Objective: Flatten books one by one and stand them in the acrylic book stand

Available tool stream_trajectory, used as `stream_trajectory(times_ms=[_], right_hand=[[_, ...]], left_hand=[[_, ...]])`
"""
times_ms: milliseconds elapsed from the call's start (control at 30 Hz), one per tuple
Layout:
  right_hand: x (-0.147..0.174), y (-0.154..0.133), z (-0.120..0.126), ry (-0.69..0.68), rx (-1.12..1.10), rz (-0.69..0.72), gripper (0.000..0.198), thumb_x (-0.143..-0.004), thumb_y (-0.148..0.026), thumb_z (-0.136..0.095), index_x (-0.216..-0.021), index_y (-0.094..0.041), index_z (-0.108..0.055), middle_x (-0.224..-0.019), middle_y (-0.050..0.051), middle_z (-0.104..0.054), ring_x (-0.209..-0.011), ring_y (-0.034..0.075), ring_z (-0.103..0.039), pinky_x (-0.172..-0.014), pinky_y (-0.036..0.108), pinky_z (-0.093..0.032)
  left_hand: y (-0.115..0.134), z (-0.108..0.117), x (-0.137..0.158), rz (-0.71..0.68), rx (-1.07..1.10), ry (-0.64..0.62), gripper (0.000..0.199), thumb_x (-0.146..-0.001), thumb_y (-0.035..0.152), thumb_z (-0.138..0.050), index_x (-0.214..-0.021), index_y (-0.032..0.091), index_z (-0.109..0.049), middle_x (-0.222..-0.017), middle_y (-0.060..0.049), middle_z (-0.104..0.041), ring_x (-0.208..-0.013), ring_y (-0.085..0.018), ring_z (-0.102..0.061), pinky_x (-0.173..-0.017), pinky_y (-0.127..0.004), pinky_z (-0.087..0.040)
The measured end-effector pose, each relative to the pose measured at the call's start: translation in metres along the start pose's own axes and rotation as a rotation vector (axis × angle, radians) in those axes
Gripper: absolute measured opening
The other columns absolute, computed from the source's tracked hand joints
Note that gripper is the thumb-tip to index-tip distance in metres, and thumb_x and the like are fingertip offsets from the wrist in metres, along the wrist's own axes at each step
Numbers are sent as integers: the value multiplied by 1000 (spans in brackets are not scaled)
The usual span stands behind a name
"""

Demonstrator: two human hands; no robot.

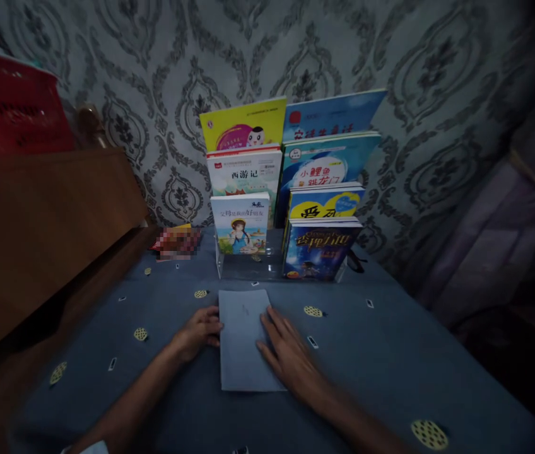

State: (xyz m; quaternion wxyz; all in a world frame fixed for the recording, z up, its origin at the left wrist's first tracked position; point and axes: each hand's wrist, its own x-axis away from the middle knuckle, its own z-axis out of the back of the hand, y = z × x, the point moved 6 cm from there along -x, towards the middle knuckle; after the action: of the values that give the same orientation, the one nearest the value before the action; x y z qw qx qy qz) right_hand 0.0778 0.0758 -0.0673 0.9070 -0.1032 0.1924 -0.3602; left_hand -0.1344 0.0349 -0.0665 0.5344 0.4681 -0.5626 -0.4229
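Observation:
A plain, pale blue-grey booklet (243, 353) lies flat on the cloth-covered table, with a small faint mark near its top. At its left edge is my left hand (199, 331), its fingers curled and closed against that edge. My right hand (291, 353) rests on the booklet's right side, palm down, fingers stretched out and slightly apart. Just beyond the booklet, a clear stand (253, 270) holds children's books in tiers, among them a white book (241, 227) with a girl on its cover and a dark blue book (319, 252).
Patterned blue cloth (366, 359) covers the table. A blurred red and yellow packet (177, 241) lies at the back left. Wooden furniture (45, 239) with a red bag (16, 104) on it stands at left, and a pale curtain (489, 221) hangs at right. Behind is a papered wall.

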Motion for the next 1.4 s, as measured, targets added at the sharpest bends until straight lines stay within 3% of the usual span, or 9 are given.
stream_trajectory(times_ms=[200,333,500,600,733,967,1200,1300,1400], right_hand=[[1,10,0,14,-158,-76,58,-99,-45,-42,-148,-14,-48,-160,16,-36,-145,33,-38,-117,53,-37],[-5,28,5,139,-372,-188,55,-98,-41,-41,-147,-17,-49,-149,14,-53,-137,30,-50,-113,50,-43],[-17,40,22,253,-652,-293,60,-93,-47,-48,-143,-15,-53,-113,15,-74,-103,30,-71,-87,46,-60],[-16,30,50,426,-621,-234,58,-96,-47,-46,-147,-20,-49,-121,14,-71,-106,29,-70,-88,45,-59],[-8,9,64,537,-502,-105,50,-100,-39,-42,-148,-24,-48,-137,11,-64,-119,29,-64,-98,46,-55],[-10,0,60,522,-419,-65,44,-102,-34,-38,-144,-24,-49,-132,12,-66,-115,27,-65,-95,45,-56],[-69,-4,116,607,-379,61,28,-101,-35,-41,-122,-21,-54,-93,9,-67,-84,26,-66,-78,42,-55],[-102,-11,148,707,-350,177,31,-101,-32,-39,-129,-20,-48,-100,11,-65,-91,26,-64,-83,45,-55],[-128,-14,165,770,-313,240,34,-101,-30,-38,-133,-20,-44,-109,14,-62,-97,27,-62,-88,46,-54]], left_hand=[[7,-19,5,22,209,-85,54,-62,47,-89,-96,14,-63,-72,1,-62,-53,-8,-57,-42,-14,-43],[25,-25,9,-12,247,-133,49,-68,43,-87,-101,16,-62,-75,1,-62,-54,-7,-56,-40,-12,-40],[66,-34,19,-147,130,-207,41,-79,43,-79,-106,18,-63,-80,-1,-62,-60,-9,-56,-45,-15,-45],[90,-40,27,-296,-28,-238,38,-86,46,-71,-110,18,-65,-83,-2,-61,-69,-13,-57,-55,-19,-50],[94,-39,30,-395,-205,-174,32,-92,43,-60,-112,18,-66,-91,-3,-61,-79,-15,-54,-69,-24,-49],[84,-33,21,-457,-362,-36,23,-92,29,-47,-104,18,-62,-84,-1,-56,-75,-16,-49,-69,-26,-45],[166,-24,-7,-795,-584,120,24,-97,32,-41,-102,18,-59,-84,-2,-58,-85,-18,-55,-86,-31,-48],[207,-14,-26,-983,-564,252,22,-95,30,-42,-103,18,-58,-90,-3,-60,-90,-19,-56,-92,-33,-47],[228,-4,-46,-1050,-539,329,21,-93,25,-41,-105,18,-57,-88,-2,-60,-84,-17,-57,-84,-30,-49]])
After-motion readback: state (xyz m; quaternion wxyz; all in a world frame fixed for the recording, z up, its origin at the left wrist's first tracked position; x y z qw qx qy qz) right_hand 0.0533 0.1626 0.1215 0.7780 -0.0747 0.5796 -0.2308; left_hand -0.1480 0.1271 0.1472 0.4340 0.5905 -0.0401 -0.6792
